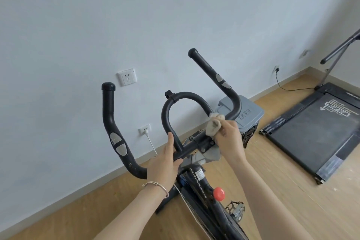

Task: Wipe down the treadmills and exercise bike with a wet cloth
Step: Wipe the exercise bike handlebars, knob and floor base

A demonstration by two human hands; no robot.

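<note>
Behind the handlebar (164, 115), a lidded grey bin (253, 116).

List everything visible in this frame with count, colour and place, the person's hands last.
black curved exercise-bike handlebar: one, black, centre foreground
crumpled beige cloth: one, beige-grey, against the handlebar's right bend
round red knob: one, red, on the bike frame below
metal bike pedal: one, silver-grey, bottom, right of the frame
flat black treadmill: one, black, floor at right
grey lidded plastic bin: one, grey, behind the handlebar by the wall
white wall sockets: at least three, white, low on the wall
left hand: one, grips the handlebar's crossbar, thin bracelet on wrist
right hand: one, fingers pinch the cloth
</note>
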